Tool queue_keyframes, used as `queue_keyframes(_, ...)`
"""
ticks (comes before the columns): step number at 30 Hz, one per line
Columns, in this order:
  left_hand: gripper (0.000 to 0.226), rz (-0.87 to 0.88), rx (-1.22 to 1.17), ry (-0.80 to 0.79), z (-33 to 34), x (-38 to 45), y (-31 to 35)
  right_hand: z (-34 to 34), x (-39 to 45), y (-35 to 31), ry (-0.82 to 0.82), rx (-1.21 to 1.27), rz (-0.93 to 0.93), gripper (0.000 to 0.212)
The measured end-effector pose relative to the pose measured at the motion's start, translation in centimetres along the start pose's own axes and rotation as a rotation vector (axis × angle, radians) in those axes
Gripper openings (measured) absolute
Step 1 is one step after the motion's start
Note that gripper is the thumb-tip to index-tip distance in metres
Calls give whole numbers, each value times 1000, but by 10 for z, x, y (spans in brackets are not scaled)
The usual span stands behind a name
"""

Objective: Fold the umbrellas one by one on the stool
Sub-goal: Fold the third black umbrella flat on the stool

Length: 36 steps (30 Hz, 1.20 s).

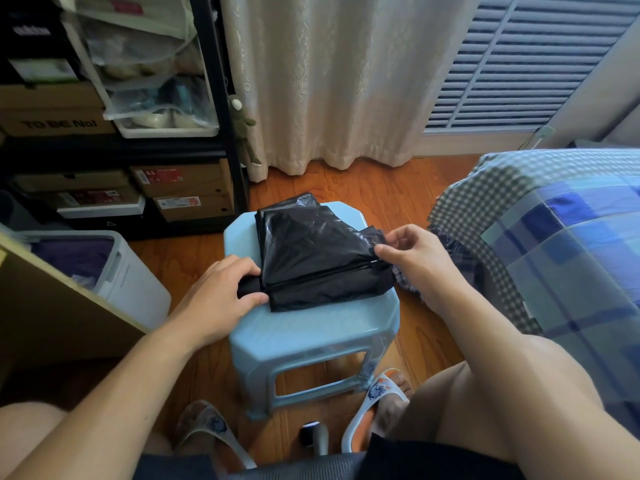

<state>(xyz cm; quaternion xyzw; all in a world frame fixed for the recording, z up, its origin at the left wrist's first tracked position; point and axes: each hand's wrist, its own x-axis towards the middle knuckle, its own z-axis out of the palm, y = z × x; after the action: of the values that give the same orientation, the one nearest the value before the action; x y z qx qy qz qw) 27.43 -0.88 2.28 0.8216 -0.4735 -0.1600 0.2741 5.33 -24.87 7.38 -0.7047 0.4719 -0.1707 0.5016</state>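
Black umbrella (318,258) on blue stool (311,327), left hand (218,292) gripping its handle, right hand (412,258) pinching canopy edge

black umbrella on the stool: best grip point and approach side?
Grip the bare handle stub of the black umbrella, at its left end where the left hand holds it now. Come from the left, along the shaft line. It is the only rigid, uncovered part; the rest is loose canopy spread over the blue stool.
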Motion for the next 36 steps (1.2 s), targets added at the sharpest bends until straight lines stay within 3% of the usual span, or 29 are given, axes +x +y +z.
queue_keyframes(6,25,-6,-5,-10,0,0,1,-4,-9,2,80,50,-23,9)
queue_keyframes(21,26,-5,-7,-14,1,-1,1,-5,-17,-12,25,130,-135,13)
queue_keyframes(24,27,5,1,-19,0,-1,1,2,-7,-14,73,6,-229,21)
queue_keyframes(30,29,17,34,-8,0,-1,3,7,10,-11,228,-197,-456,10)
queue_keyframes(36,26,-11,-3,-7,-3,-2,5,9,23,-12,-10,-158,-108,26)
